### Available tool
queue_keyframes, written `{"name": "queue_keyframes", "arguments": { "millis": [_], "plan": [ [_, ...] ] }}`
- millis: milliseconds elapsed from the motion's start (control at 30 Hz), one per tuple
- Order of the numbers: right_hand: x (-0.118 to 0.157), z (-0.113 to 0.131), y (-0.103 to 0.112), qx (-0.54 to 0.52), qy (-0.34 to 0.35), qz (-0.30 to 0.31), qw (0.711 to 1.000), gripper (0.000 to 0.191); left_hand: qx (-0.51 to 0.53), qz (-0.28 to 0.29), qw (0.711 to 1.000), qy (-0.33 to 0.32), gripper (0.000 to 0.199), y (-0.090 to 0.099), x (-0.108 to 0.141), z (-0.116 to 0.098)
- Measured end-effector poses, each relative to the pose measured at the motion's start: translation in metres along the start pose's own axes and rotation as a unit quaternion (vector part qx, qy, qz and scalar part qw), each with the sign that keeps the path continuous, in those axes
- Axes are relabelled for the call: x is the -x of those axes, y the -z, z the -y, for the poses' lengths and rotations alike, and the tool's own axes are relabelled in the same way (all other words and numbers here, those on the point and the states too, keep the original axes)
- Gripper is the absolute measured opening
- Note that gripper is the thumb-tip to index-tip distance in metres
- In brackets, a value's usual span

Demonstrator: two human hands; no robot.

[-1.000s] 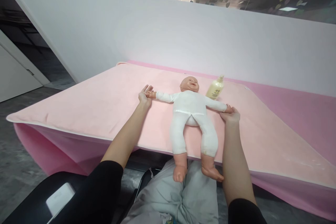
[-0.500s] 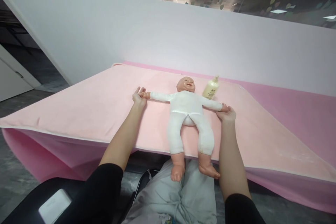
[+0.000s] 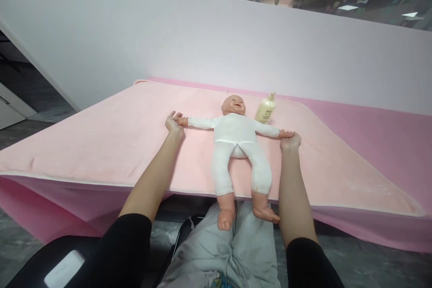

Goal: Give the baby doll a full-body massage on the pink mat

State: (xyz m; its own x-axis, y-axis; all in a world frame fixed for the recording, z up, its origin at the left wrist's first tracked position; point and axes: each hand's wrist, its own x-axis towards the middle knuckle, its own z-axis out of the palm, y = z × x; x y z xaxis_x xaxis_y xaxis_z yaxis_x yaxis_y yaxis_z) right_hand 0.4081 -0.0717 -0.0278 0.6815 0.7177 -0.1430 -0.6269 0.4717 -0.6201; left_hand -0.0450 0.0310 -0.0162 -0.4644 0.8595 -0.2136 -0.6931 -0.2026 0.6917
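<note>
A baby doll point(image 3: 234, 130) with a white cloth body and bare plastic head, hands and feet lies on its back on a pale pink towel point(image 3: 111, 144). Its arms are stretched out to both sides, and its feet hang over the table's front edge. On the left, my left hand point(image 3: 174, 123) holds one doll hand, my fingers partly curled around it. My right hand point(image 3: 290, 141) grips the other doll hand, fingers bent. Just behind the doll's arm on the right stands a pale yellow pump bottle point(image 3: 265, 109), touched by neither hand.
A darker pink cover point(image 3: 381, 139) shows beneath the towel and hangs down in front. Behind the table rises a white partition point(image 3: 216, 45). A white box-like object point(image 3: 65, 270) lies on a black seat point(image 3: 30, 265) at lower left.
The view has shifted slightly, so everything sits a little further left and higher. My right hand has turned a bit, and the doll's arm there looks straighter. Both holds continue.
</note>
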Motion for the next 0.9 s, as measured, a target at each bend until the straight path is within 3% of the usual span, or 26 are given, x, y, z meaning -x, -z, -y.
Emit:
{"name": "queue_keyframes", "arguments": {
  "millis": [100, 400, 700, 800, 900],
  "plan": [
    [-0.002, -0.001, -0.002, 0.002, -0.010, -0.070, 0.997, 0.018, -0.005, -0.006, 1.000, 0.000, 0.028, -0.002, 0.004, -0.001],
    [-0.001, -0.001, -0.005, 0.008, -0.025, -0.075, 0.997, 0.021, -0.030, -0.005, 1.000, -0.008, 0.042, -0.003, 0.008, 0.000],
    [0.004, -0.001, -0.010, 0.023, -0.019, -0.107, 0.994, 0.022, -0.031, 0.001, 0.999, -0.011, 0.022, -0.003, 0.007, 0.000],
    [0.007, 0.000, -0.011, 0.028, -0.008, -0.111, 0.993, 0.020, -0.077, 0.006, 0.996, -0.037, 0.023, -0.002, 0.010, -0.001],
    [0.008, 0.000, -0.010, 0.033, 0.015, -0.112, 0.993, 0.013, -0.191, 0.008, 0.974, -0.119, 0.025, 0.001, 0.015, -0.002]
  ]
}}
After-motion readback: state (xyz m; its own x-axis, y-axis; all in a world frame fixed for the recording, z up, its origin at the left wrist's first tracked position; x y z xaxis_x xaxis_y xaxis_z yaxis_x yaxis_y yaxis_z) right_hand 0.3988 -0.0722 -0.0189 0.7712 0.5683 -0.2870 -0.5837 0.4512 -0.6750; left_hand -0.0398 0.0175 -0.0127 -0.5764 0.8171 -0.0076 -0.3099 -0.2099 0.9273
